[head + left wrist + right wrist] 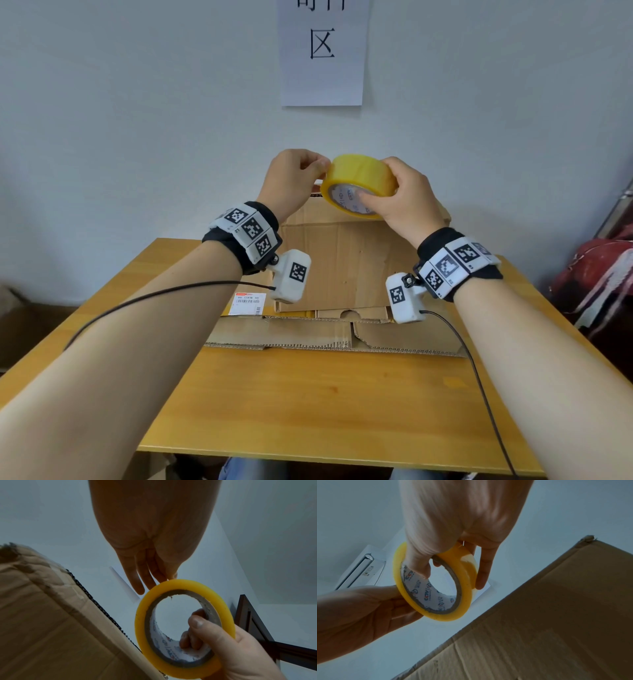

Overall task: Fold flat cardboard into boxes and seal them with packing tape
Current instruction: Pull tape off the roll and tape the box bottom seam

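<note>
Both forearms are up off the table (308, 394), hands raised in front of the wall, meeting at a roll of yellow packing tape (359, 171). The right hand (404, 202) has it properly gripped: thumb hooked into the core, fingers wrapped over the outer face. The left hand (291, 181) is curled up at the roll's left edge with fingertips (137, 586) pinching or picking at the outer wrap. I honestly can't see a loose tape end, so no idea whether it's actually got hold of anything beyond the rim.

The roll is tilted, open side facing down toward the person. It's got a grey cardboard core with a white printed liner inside, some blue and red logos, too small to read fully.

Below and behind the hands, a cardboard box (342, 260) stands on the table, its top flap up and partly blocked by the roll and wrists. A flat piece of corrugated cardboard (308, 335) lies in front of it. There's a white shipping label (247, 303) at the box's left, half hidden by the left wrist camera. A paper sign (322, 51) on the wall is cut off at the top.
</note>
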Action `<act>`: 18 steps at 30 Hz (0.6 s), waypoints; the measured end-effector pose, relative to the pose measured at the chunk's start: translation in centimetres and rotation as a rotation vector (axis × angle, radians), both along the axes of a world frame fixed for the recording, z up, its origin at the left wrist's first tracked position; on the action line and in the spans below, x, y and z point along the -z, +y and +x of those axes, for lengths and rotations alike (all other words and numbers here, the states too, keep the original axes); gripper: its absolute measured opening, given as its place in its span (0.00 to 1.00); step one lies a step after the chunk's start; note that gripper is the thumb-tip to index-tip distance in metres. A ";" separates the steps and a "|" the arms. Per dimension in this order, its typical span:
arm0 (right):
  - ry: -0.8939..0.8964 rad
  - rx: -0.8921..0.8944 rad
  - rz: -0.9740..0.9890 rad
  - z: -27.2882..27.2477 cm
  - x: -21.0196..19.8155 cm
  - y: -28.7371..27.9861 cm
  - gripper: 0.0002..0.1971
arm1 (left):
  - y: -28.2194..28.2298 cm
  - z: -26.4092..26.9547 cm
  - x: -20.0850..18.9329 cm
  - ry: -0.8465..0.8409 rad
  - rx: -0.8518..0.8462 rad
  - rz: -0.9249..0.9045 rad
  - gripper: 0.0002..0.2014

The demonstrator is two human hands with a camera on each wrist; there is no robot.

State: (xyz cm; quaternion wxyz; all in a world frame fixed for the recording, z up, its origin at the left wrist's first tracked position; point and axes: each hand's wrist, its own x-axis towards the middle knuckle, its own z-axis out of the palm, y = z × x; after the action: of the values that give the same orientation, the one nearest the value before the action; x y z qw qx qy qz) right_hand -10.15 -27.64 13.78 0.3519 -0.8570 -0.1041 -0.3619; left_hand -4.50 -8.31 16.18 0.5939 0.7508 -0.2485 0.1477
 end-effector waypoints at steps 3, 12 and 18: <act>0.017 0.008 -0.018 -0.1 -0.2 0.1 0.17 | 0.0 0.2 0.2 0.008 0.002 0.010 0.09; 0.004 0.039 -0.065 -0.4 -0.6 0.1 0.19 | 0.6 -0.2 -0.3 0.054 0.027 0.022 0.11; 0.031 0.052 -0.076 -0.3 -0.4 0.2 0.18 | 0.6 -0.3 -0.2 0.044 -0.003 0.059 0.11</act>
State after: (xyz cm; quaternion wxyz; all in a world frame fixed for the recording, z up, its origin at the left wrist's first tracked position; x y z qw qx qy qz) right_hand -10.49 -27.44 14.17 0.3109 -0.8777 -0.0901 -0.3533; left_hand -4.79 -7.70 16.41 0.5765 0.7714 -0.2387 0.1246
